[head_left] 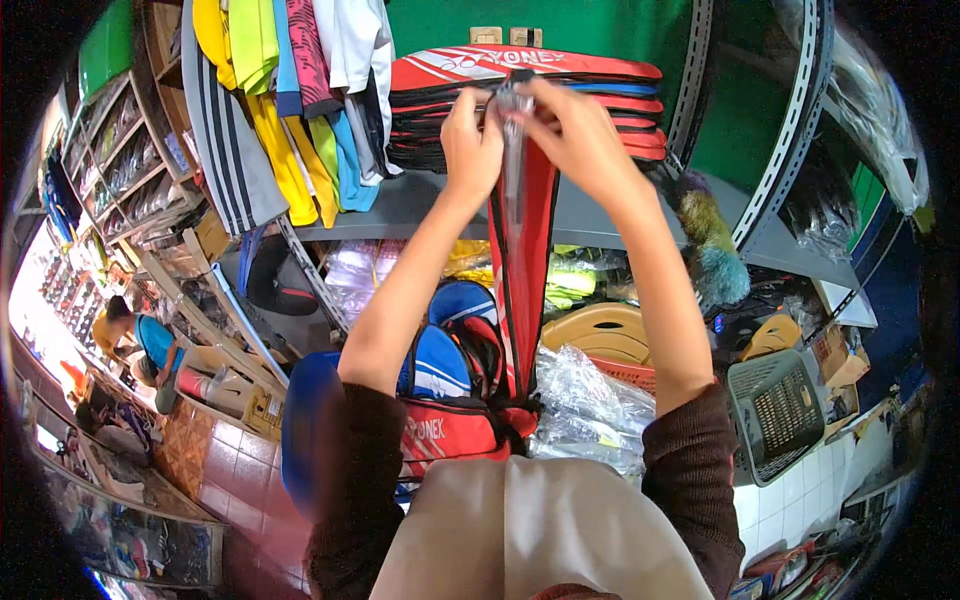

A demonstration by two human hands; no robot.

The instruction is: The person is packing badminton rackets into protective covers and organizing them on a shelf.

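My left hand (470, 150) and my right hand (582, 135) meet in front of the shelf, their fingers closed on a bunched, shiny clear plastic strip (515, 175). A dark bit shows at its top, between my fingertips; the exact grip is partly hidden and blurred. Below and behind the plastic hangs a long red racket bag (522, 300) with black edges, seen narrow side on. Its lower end reaches a red bag (450, 430) near my lap. Just behind my hands lies a stack of red and black racket bags (440, 100).
The grey shelf (420, 210) holds the stack. Colourful clothes (300, 80) hang at its left. Below are blue bags (445, 360), plastic-wrapped goods (590, 400) and a tan plastic seat (600, 330). A grey basket (775, 415) stands right; a person (155, 345) sits far left.
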